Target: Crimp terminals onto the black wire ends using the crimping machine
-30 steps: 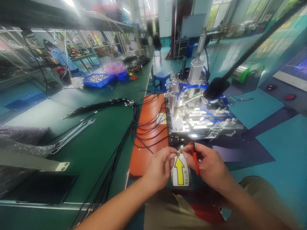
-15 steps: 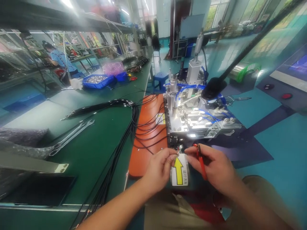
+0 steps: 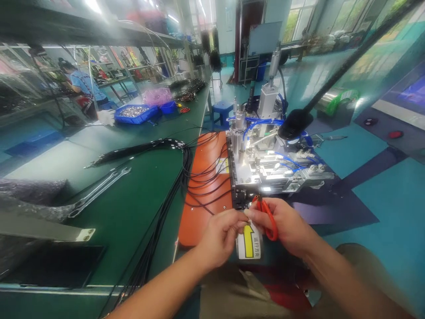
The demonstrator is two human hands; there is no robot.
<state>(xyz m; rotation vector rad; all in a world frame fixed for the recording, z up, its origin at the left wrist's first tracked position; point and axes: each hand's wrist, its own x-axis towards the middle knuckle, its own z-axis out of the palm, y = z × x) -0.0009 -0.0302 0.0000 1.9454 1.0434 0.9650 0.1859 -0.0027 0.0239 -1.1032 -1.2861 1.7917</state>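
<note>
My left hand (image 3: 221, 235) is closed in a pinch, thumb and forefinger holding a small pale piece (image 3: 246, 213) that is too small and blurred to make out. It sits just in front of the metal machine (image 3: 265, 166), above a white label with a yellow arrow (image 3: 249, 241). My right hand (image 3: 287, 226) touches the same piece with its fingertips and is wrapped around a pair of red-handled cutters (image 3: 267, 217), the handles lying across my palm and the nose pointing up toward the machine.

Far back on the green surface (image 3: 133, 208), a flat blue tray (image 3: 134, 113) is filled with small silvery parts. Just right of it stands a smaller blue bin (image 3: 169, 106); I cannot see what is in it. Behind the two lies a pink bag (image 3: 157, 94).
</note>
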